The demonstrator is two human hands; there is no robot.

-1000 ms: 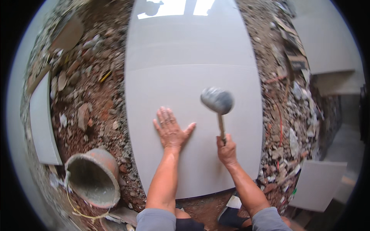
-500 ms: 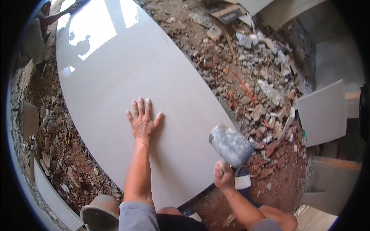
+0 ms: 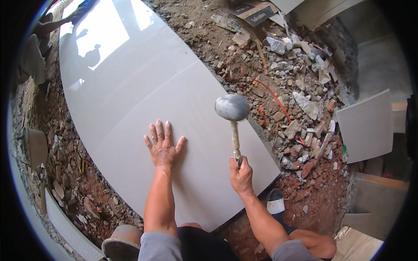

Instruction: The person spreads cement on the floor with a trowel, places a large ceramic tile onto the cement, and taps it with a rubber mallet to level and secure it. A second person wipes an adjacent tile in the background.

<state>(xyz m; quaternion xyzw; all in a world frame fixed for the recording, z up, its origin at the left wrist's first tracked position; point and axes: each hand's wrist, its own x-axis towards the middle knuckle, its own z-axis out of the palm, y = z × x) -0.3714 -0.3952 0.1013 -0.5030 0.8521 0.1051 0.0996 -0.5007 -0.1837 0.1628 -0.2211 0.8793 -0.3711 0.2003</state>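
Observation:
My left hand point(image 3: 163, 151) lies flat, palm down with fingers spread, on a large glossy pale tile surface point(image 3: 143, 100) that has a thin line across it. To its right, my right hand point(image 3: 239, 174) is closed round the handle of a mallet point(image 3: 232, 107). The mallet's grey head, slightly blurred, is over the tile near its right edge; whether it touches is unclear. Window light reflects off the far end.
Rubble and reddish soil point(image 3: 300, 182) border both sides. A bucket point(image 3: 122, 241) sits at lower left, loose tile pieces point(image 3: 363, 126) at right, a red cord point(image 3: 278, 100) in the debris. Another person point(image 3: 32, 56) is at upper left, an arm over the tile. My foot point(image 3: 274, 201) is below.
The view has swung rightward since a second ago. In the last half second the mallet and my right hand have risen up and leftward in the picture; my left hand stays spread on the tile.

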